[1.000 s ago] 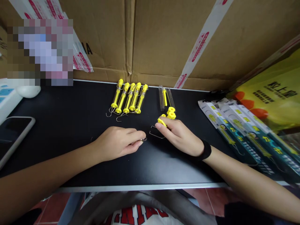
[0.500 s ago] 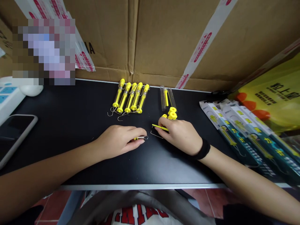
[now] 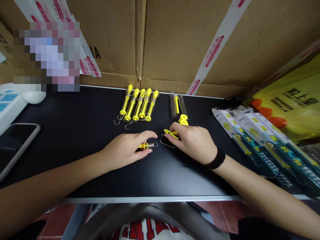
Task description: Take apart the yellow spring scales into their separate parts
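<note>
in front of the row of yellow spring scales (image 3: pixel 139 106), the left hand (image 3: pixel 125 146) has thumb and forefinger parted around a spring piece (image 3: pixel 150 145), perhaps to expose it, hidden grip unclear, while front-right of the row the right hand (image 3: pixel 192 141) pinches a yellow plastic piece (image 3: pixel 172 133), seemingly for control.

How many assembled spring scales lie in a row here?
5, side by side before the cardboard box: leftmost scale, second scale, middle scale, fourth scale, rightmost scale. None looks hidden.

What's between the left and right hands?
The head view shows a bent wire, a metal-ended piece by the left hand and a flat yellow piece by the right hand.
</note>
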Available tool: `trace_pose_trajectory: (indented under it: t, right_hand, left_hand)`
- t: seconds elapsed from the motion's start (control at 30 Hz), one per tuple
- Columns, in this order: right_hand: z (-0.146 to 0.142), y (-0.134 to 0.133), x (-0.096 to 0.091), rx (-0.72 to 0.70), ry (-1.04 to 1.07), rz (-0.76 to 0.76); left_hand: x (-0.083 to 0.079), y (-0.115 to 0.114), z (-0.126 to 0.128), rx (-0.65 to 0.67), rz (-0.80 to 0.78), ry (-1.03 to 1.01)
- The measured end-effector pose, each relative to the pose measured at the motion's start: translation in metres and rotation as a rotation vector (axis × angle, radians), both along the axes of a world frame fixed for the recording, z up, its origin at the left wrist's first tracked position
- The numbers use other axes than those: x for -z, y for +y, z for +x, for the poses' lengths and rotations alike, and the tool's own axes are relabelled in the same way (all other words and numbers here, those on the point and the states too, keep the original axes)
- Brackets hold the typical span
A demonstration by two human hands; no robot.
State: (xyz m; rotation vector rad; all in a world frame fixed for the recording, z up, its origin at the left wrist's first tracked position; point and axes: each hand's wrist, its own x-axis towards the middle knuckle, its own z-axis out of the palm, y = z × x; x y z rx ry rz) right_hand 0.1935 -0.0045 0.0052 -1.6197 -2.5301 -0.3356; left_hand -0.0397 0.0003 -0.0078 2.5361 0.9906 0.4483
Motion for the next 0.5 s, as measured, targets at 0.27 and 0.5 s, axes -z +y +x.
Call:
trace_pose_trajectory:
  t: [0.27, 0.5]
  right_hand:
    - [-0.017, -0.018, 0.005, -0.418, 0.350, -0.214]
    - [-0.017, -0.019, 0.008, -0.425, 0.293, -0.183]
  left_hand:
    - [0.001, -0.005, 0.005, 0.046, -0.162, -0.134]
    - [0.000, -0.008, 0.006, 0.127, -0.145, -0.151]
